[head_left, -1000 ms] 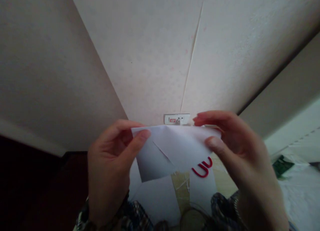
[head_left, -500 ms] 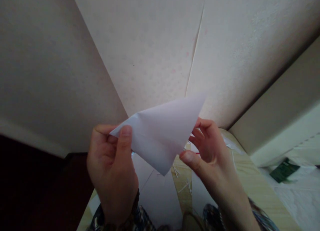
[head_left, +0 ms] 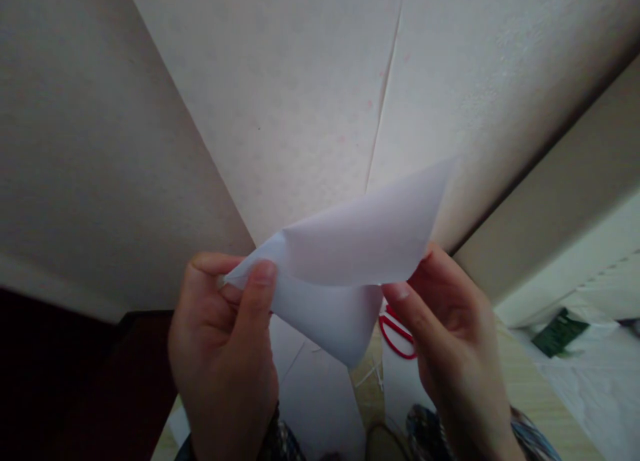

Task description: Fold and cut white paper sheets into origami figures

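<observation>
A sheet of white paper is held up in front of me, curled over into a loose cone shape with a narrow tip at the left. My left hand pinches that tip, thumb on the near side and fingers behind. At the other end, my right hand grips the paper's lower right edge between thumb and fingers. Behind the paper, part of its far side is hidden.
Below lies a light wooden table with white paper sheets, red-handled scissors and several thin white sticks. A patterned wall rises close behind. On the right is a green packet.
My right hand has moved right and closed on the paper's edge. The sheet now bends over into a curl, and the red scissor handle has come into view below.
</observation>
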### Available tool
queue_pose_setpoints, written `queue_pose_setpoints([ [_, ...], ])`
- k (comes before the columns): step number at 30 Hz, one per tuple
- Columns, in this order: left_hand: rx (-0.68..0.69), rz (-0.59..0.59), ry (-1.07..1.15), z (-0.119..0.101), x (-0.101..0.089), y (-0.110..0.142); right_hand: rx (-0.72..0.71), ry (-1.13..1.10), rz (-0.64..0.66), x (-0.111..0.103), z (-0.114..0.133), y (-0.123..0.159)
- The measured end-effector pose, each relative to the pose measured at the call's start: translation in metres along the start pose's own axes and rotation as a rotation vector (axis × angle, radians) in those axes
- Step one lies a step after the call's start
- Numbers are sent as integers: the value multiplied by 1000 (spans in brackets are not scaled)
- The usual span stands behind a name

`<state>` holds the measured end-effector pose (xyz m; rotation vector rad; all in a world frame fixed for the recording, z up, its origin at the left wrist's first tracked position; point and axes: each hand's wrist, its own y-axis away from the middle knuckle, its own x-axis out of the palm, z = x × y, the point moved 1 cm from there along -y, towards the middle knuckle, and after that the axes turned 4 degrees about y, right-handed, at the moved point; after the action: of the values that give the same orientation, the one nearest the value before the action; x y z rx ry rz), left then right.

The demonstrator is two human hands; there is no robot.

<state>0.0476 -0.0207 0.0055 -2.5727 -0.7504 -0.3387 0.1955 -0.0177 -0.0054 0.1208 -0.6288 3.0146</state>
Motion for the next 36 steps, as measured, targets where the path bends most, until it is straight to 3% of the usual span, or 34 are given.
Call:
queue_pose_setpoints([
  [6,21,-111,-29,-1,7,0,88,76,101,9,-6,-1],
  [9,-17,-97,-4,-2,10,-1,83,125,106,14,-9,-2],
  [20,-140,255,-18,1,13,8,-93,230,-109,1,4,1],
  [30,-539,634,-172,-4,-3,-9,-105,309,32,-14,8,-12],
  [34,-515,673,-201,-1,-3,-11,-110,297,166,-10,7,-11],
  [36,-463,639,-197,2,-3,-10,-104,269,155,-8,7,-10],
])
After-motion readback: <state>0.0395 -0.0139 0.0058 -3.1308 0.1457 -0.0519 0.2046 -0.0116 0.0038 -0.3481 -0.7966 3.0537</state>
